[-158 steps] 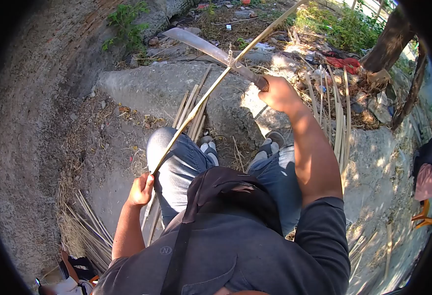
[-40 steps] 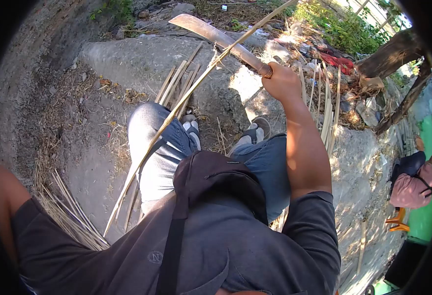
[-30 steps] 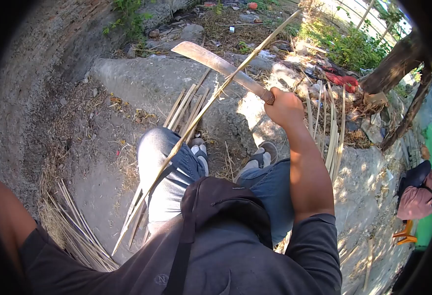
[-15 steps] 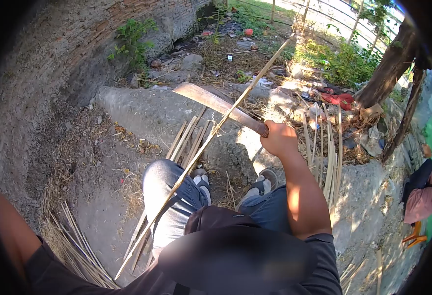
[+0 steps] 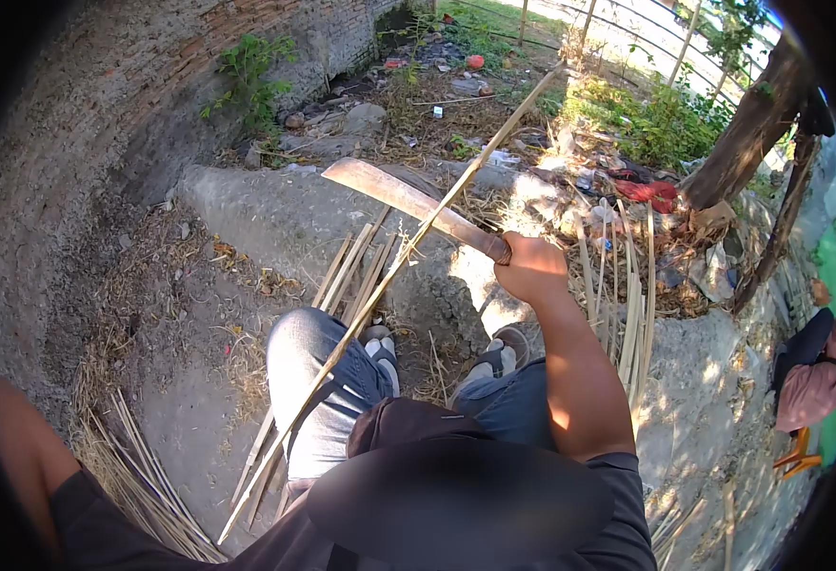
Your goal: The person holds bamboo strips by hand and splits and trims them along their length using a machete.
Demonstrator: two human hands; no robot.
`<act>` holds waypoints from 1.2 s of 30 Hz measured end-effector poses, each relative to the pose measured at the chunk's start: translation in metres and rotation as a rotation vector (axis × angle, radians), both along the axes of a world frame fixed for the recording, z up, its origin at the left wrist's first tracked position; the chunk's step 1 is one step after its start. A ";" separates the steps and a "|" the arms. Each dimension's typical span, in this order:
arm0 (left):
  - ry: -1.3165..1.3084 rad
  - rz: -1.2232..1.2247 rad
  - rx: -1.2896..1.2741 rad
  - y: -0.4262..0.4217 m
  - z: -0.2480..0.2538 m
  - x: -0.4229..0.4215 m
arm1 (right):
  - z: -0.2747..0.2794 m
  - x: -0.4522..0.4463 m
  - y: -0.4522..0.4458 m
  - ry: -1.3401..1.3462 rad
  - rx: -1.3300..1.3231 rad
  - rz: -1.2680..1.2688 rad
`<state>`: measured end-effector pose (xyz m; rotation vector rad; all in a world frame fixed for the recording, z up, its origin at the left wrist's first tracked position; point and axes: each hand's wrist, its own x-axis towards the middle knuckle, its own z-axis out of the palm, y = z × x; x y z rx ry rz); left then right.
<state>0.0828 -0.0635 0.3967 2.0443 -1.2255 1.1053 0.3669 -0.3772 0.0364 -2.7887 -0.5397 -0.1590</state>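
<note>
My right hand (image 5: 530, 270) is closed round the handle of a machete (image 5: 389, 194), its broad worn blade pointing to the upper left. Against the blade rests a long bamboo strip (image 5: 475, 162), which runs slantwise from the lower left over my right-angled left knee (image 5: 294, 352) up to the far right. Frayed fibres curl from the strip just below the blade. At the left edge only my left arm (image 5: 18, 447) shows; the hand itself is out of sight.
Cut bamboo strips (image 5: 342, 271) lie between my feet and the stone slab (image 5: 247, 205), with more strips (image 5: 635, 314) on the right. A thin bundle (image 5: 142, 476) lies lower left. A tree trunk (image 5: 746, 143) stands right; a person in pink (image 5: 811, 390) is at the far right.
The whole view has shifted slightly, so things sit a little further left. The machete blade has moved slightly left against the bamboo strip; my right grip is unchanged.
</note>
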 end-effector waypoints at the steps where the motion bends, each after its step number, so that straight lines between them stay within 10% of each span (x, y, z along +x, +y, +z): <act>1: 0.018 0.006 -0.001 0.001 0.002 0.003 | -0.008 0.003 0.000 -0.019 0.026 0.003; 21: 0.122 -0.095 -0.069 -0.011 -0.006 0.005 | -0.001 -0.001 0.000 -0.013 0.042 0.087; 28: 0.875 0.844 -0.253 -0.028 -0.279 0.011 | 0.010 -0.009 -0.005 0.047 0.107 0.017; 36: 1.041 0.962 0.011 -0.043 -0.359 -0.016 | 0.016 -0.019 0.008 0.048 0.137 0.020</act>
